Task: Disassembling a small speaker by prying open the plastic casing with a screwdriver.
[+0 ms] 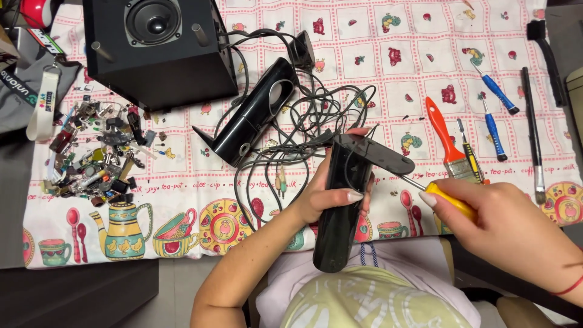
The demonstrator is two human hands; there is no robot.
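The left hand [328, 197] holds a glossy black speaker [341, 212]; the right hand [504, 228] a yellow-handled screwdriver [449, 201]. The cloth [364, 61] is white with pink grid lines, fruit and teapot prints. An orange-handled brush [446, 143] and two blue screwdrivers [495, 115] lie far right.

Patterned tablecloth [376, 54] covers a table; grey floor [176, 285] below

Table [91, 291], patterned cloth [364, 54] (speakers, tools, cables)

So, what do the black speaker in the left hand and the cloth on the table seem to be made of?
Black speaker: probably glossy moulded plastic; it shows smooth reflections. Cloth: looks like matte printed cotton fabric, lying soft and flat, though a wipeable coating cannot be excluded.
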